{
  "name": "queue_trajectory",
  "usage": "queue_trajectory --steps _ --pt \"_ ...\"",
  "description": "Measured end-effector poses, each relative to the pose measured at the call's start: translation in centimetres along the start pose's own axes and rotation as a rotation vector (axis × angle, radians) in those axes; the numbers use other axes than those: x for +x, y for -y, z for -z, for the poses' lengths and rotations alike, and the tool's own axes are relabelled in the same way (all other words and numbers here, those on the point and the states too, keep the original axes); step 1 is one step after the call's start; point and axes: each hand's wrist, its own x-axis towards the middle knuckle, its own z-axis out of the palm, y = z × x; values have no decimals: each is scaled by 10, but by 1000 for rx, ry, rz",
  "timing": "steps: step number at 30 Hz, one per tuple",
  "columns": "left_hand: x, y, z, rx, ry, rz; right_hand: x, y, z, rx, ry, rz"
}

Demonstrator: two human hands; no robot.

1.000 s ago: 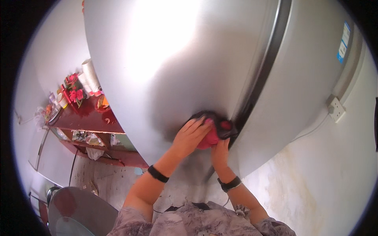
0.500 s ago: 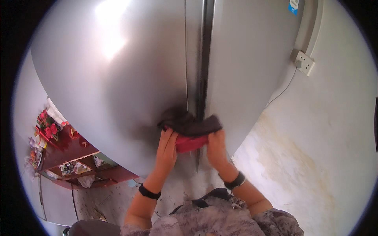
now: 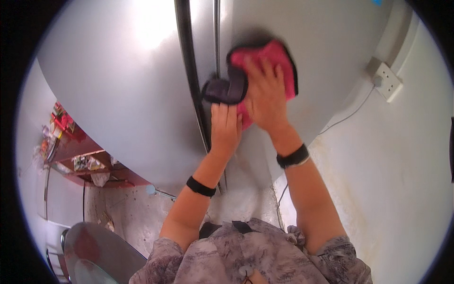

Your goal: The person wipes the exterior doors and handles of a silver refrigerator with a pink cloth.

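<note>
A pink cloth [image 3: 277, 52] with a dark grey reverse and black edging lies against the right door [image 3: 326, 61] of a tall silver refrigerator. My right hand [image 3: 266, 92] presses on its pink side, fingers spread and flat. Lower and to the left, my left hand [image 3: 225, 128] has its fingers together at a folded-over grey corner, the thumb against the pink side; it grips the cloth there. The dark gap [image 3: 189, 61] between the two doors runs just left of that hand. Motion blurs the cloth's upper edge.
On the right wall, a white socket [image 3: 388, 81] holds a plug with a grey cable hanging down. A dark red cabinet [image 3: 78, 146] with flowers and bags stands at left. Behind my left elbow is a glossy oval surface [image 3: 99, 251]. The left refrigerator door [image 3: 118, 94] curves beside me.
The cloth has gone up and right, from across the door gap onto the right door, and opened out to show more pink. My right hand now lies flat on it.
</note>
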Motion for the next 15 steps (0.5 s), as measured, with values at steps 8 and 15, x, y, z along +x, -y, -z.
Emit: queue_trajectory --steps 8,15 --pt "-172 -16 -41 -385 332 599 -156 25 -53 237 418 54" --pt "-173 -29 -31 5 450 346 -160 14 -55 284 353 -4"
